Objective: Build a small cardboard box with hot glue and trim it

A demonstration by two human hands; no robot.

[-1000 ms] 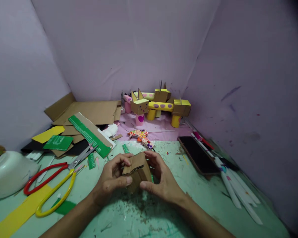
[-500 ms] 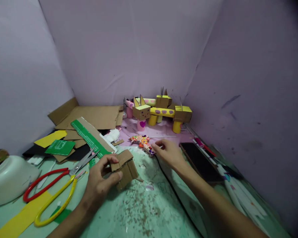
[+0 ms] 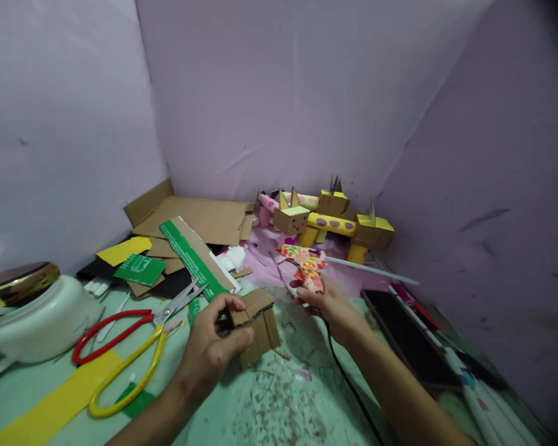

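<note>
Between the thumb and fingers of my left hand (image 3: 216,347) is a small folded cardboard box (image 3: 259,325), held a little above the green tabletop with its corrugated edge showing. My right hand (image 3: 325,303) is closed round the handle of a flower-patterned glue gun (image 3: 309,266), lifted with its nozzle pointing left. A long pale glue stick (image 3: 374,270) sticks out of the gun's back end to the right. A black cord (image 3: 348,371) runs down from the grip toward the front edge. Behind the gun stand several cardboard animal figures (image 3: 332,223) with yellow and pink tube bodies.
Scissors with red and yellow handles (image 3: 155,337) lie left of my left hand. Farther left is a white pot (image 3: 51,322). Cardboard sheets (image 3: 204,217) and a green strip (image 3: 190,254) lie at the back left. A dark phone (image 3: 409,337) and several markers (image 3: 474,384) lie at right.
My right hand has taken hold of the glue gun and raised it from the table. The camera view has turned left, so everything appears shifted right. My left hand still holds the cardboard box.
</note>
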